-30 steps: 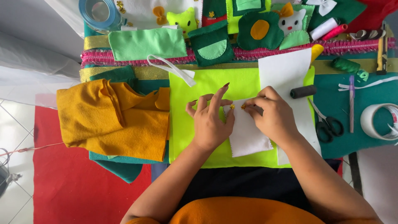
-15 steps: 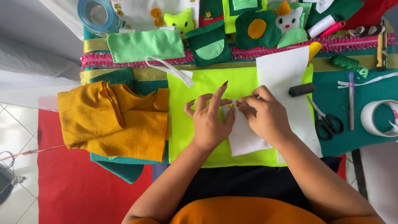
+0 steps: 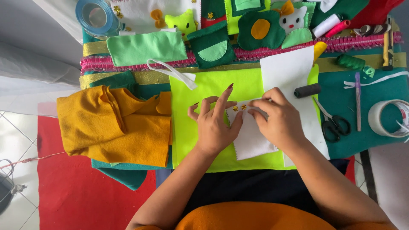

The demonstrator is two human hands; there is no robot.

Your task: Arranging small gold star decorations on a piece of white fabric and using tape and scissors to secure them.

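Observation:
A small white felt piece (image 3: 251, 140) with tiny yellow star shapes near its top edge lies on a neon yellow-green felt sheet (image 3: 200, 140). My left hand (image 3: 215, 123) rests on the white piece's left edge, thumb pressing it and fingers spread and raised. My right hand (image 3: 279, 119) covers its right side, fingertips pinched at the top edge by the stars. A larger white sheet (image 3: 287, 72) lies under my right hand.
Folded mustard felt (image 3: 115, 125) lies at left. Scissors (image 3: 334, 123), a black thread spool (image 3: 307, 90), a pen (image 3: 358, 104) and a tape roll (image 3: 390, 118) lie at right. Green felt pouches (image 3: 213, 47), a felt cat (image 3: 295, 19) and a blue tape roll (image 3: 96, 17) fill the far side.
Both hands stay on the white piece; my right fingertips have shifted a little along its top edge. The view has drifted slightly.

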